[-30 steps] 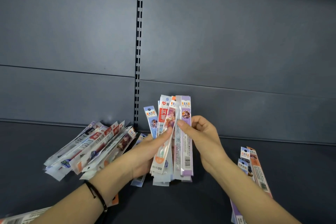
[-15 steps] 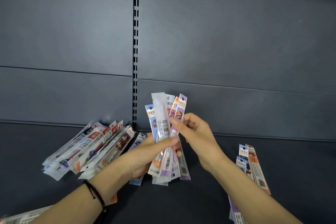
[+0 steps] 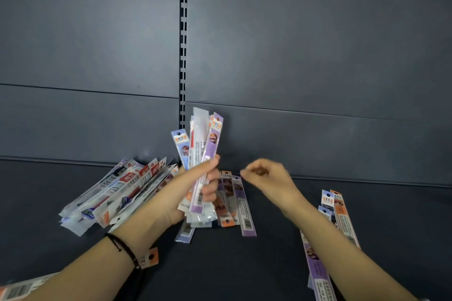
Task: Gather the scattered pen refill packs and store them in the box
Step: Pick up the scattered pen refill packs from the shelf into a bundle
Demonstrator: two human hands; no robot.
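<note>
My left hand (image 3: 195, 188) grips an upright bundle of pen refill packs (image 3: 203, 144) above the dark shelf, purple and blue headers showing at its top. My right hand (image 3: 266, 178) hovers just right of the bundle, blurred, fingers loosely curled with nothing in them. Under the hands lie loose orange and purple packs (image 3: 234, 203) flat on the shelf. A fanned pile of red-and-white packs (image 3: 117, 193) lies at the left. More packs (image 3: 338, 212) lie at the right, partly hidden by my right forearm. No box is in view.
The dark shelf floor (image 3: 244, 264) meets a grey back panel (image 3: 318, 56) with a slotted upright rail (image 3: 183, 39) at the middle. One pack (image 3: 17, 289) pokes in at the bottom left corner. An orange tag (image 3: 151, 258) shows beside my left wrist.
My right hand has let go of the bundle and drawn away to the right. The bundle now stands in my left hand alone, held a little higher, and flat packs beneath it have come into view.
</note>
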